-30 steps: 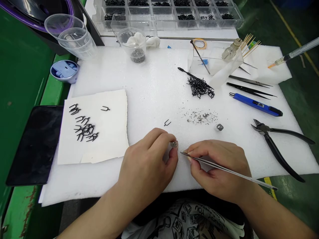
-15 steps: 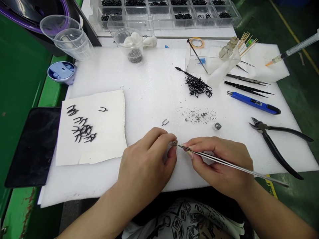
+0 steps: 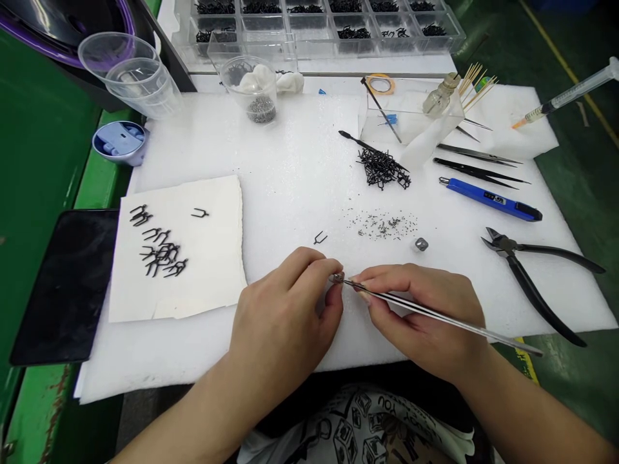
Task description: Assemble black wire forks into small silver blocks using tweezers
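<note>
Between the thumb and fingers of my left hand (image 3: 290,309) is pinched a small greyish metal piece (image 3: 337,278), mostly covered by the fingertips. My right hand (image 3: 420,309) grips a pair of silver tweezers (image 3: 435,311) like a pen. Their tips reach the small piece; whether they clasp anything there I cannot tell. Just beyond my left hand lies a black forked part (image 3: 320,238) on the white foam sheet (image 3: 290,174). Farther right, tiny dark bits (image 3: 384,225) are scattered, with a small grey metal cube (image 3: 421,244) beside them.
Several black forked parts (image 3: 164,258) rest on a white card (image 3: 207,283) at left. Diagonal cutters (image 3: 527,277), a blue knife (image 3: 491,199) and more tweezers (image 3: 476,171) lie right. Behind are a black parts pile (image 3: 382,169), a plastic cup (image 3: 251,90) and a compartment box (image 3: 314,48).
My right hand has shifted slightly left, bringing the tweezer tips up to the small piece. My left hand has stayed in place.
</note>
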A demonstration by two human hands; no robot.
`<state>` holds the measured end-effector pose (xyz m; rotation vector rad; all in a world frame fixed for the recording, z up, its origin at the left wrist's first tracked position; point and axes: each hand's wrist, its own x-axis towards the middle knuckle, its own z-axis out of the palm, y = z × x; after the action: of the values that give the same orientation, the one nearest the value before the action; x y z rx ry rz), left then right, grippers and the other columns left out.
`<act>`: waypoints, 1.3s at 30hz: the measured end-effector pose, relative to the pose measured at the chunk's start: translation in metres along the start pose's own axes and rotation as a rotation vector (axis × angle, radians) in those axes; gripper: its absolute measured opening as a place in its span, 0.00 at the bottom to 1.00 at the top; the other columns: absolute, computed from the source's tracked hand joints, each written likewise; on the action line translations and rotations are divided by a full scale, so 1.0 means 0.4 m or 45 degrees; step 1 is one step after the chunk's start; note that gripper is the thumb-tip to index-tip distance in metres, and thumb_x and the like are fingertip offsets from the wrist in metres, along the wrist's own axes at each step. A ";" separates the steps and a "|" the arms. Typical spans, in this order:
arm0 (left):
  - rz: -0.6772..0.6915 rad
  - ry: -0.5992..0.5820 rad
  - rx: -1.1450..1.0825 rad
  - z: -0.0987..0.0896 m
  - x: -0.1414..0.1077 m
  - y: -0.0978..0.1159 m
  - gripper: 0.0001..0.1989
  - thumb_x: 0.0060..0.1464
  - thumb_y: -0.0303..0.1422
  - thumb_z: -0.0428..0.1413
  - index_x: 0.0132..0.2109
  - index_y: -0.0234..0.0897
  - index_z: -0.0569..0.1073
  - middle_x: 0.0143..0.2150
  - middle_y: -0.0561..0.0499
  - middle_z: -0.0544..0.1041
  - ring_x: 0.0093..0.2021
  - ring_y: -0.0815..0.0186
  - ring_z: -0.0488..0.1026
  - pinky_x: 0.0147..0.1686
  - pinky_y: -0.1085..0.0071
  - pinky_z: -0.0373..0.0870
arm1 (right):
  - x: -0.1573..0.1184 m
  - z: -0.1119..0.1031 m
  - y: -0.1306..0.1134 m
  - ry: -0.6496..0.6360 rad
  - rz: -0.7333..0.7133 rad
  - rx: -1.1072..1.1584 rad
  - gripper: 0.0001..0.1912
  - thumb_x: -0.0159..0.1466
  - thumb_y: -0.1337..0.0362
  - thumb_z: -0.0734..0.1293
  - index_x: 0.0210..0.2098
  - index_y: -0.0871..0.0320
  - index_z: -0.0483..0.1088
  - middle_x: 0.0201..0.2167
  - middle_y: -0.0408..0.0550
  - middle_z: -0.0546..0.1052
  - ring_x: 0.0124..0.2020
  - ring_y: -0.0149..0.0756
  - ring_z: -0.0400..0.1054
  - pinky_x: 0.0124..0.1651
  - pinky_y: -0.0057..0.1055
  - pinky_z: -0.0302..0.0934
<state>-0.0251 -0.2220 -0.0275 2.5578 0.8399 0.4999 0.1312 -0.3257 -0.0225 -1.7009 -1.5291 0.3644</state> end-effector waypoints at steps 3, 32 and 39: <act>-0.002 -0.007 -0.008 -0.001 0.000 0.000 0.08 0.56 0.27 0.57 0.44 0.40 0.74 0.42 0.57 0.76 0.24 0.73 0.67 0.24 0.71 0.67 | 0.002 0.000 -0.001 -0.005 0.013 0.006 0.06 0.62 0.73 0.67 0.38 0.58 0.73 0.39 0.43 0.83 0.40 0.25 0.78 0.46 0.19 0.69; -0.062 -0.104 -0.099 -0.012 0.005 0.001 0.11 0.56 0.27 0.53 0.46 0.39 0.76 0.36 0.53 0.76 0.29 0.68 0.72 0.26 0.69 0.67 | 0.000 0.008 0.004 -0.027 -0.015 0.058 0.10 0.61 0.73 0.68 0.41 0.54 0.72 0.42 0.43 0.82 0.42 0.32 0.78 0.47 0.29 0.73; -0.243 -0.221 -0.268 -0.033 0.034 0.002 0.09 0.58 0.30 0.53 0.41 0.39 0.78 0.31 0.54 0.79 0.29 0.67 0.74 0.30 0.69 0.68 | 0.010 0.005 0.010 -0.067 -0.045 0.180 0.09 0.62 0.74 0.67 0.39 0.55 0.71 0.41 0.44 0.82 0.42 0.32 0.77 0.47 0.30 0.72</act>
<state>-0.0203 -0.2105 -0.0130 2.2646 0.9051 0.2862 0.1335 -0.3210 -0.0256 -1.5639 -1.5319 0.4902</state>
